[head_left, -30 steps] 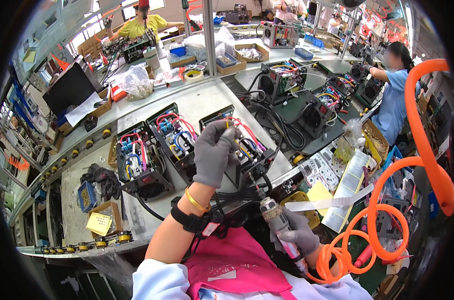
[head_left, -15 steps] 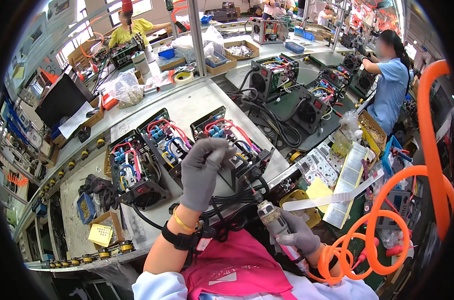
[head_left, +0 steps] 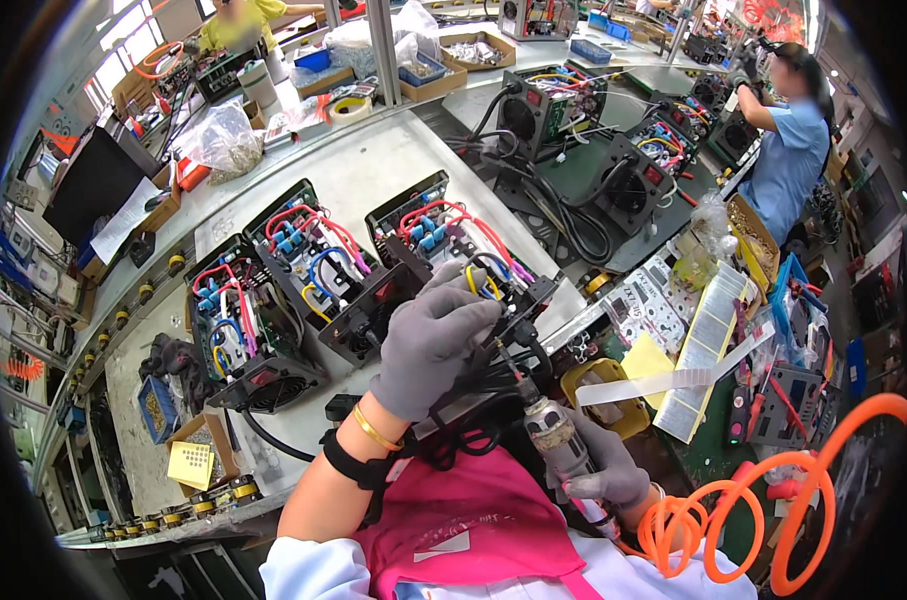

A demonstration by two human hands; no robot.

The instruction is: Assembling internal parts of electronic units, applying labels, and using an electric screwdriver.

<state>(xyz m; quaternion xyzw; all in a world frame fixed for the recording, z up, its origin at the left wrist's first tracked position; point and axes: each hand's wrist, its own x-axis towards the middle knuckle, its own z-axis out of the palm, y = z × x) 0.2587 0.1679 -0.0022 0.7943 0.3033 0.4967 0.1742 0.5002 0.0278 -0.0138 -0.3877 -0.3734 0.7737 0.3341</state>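
My right hand (head_left: 610, 466), in a grey glove, is wrapped round an air screwdriver (head_left: 555, 438) fed by a coiled orange hose (head_left: 779, 458). The driver's bit points up and away, close to the rear panel of the nearest-right electrical unit (head_left: 463, 238). At that unit, my grey-gloved left hand (head_left: 431, 345) has its fingers bent and drawn together by the panel; whatever they pinch is too small or hidden. Two similar open units, a middle unit (head_left: 316, 255) and a left unit (head_left: 235, 318), stand alongside with red, blue and yellow wires.
Black cables lie between my hands and the units. To the right are a yellow tray (head_left: 601, 397), label sheets (head_left: 706, 355) and metal plates (head_left: 645, 303). More units (head_left: 553, 105) stand farther back. A co-worker (head_left: 785, 150) in blue works at the right.
My left hand has come down toward the unit's rear panel, its fingers now beside it. The screwdriver in my right hand has shifted slightly right. The whole view has shifted too.
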